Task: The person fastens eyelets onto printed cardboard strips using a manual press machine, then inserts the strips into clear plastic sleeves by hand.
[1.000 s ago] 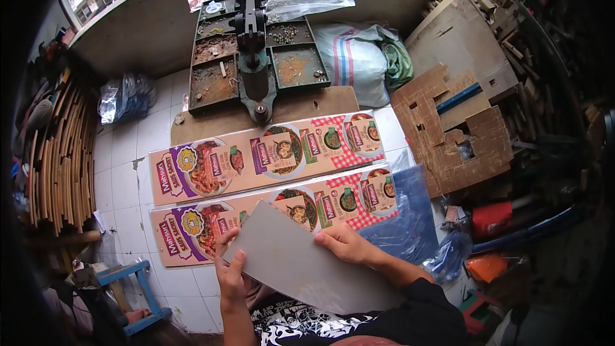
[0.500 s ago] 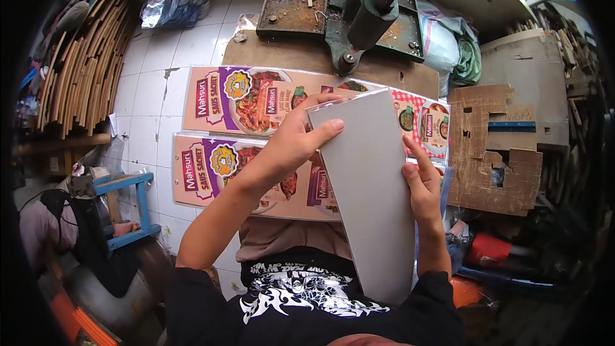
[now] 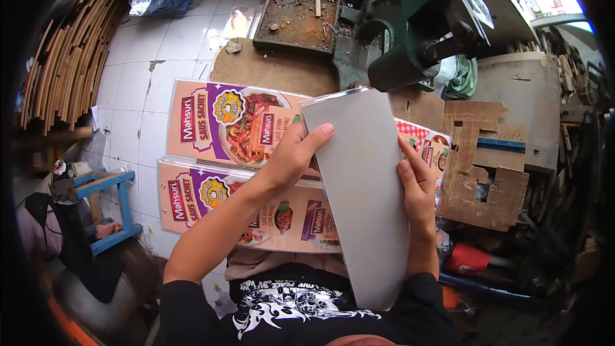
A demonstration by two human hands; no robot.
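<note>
A long grey-backed board [image 3: 359, 192] with clear plastic along its top edge is held up between my hands, its lower end against my shirt. My left hand [image 3: 296, 157] grips the left edge, thumb on the grey face and fingers behind it. On the right edge, my right hand [image 3: 416, 183] holds it with the fingers partly hidden. The board's top edge reaches the base of a green metal press [image 3: 410, 45]. Beneath lie two stacks of printed sauce signs, an upper stack [image 3: 211, 122] and a lower stack [image 3: 288, 218].
Metal trays [image 3: 298, 16] with small bits flank the press on a brown board [image 3: 275, 64]. Cut cardboard [image 3: 467, 199] lies at right. Cardboard sheets [image 3: 70, 51] are stacked at left, above a blue frame [image 3: 122, 205].
The view has shifted, and the press now appears larger and farther right. The board's top edge has come up to the press base, still gripped by both hands.
</note>
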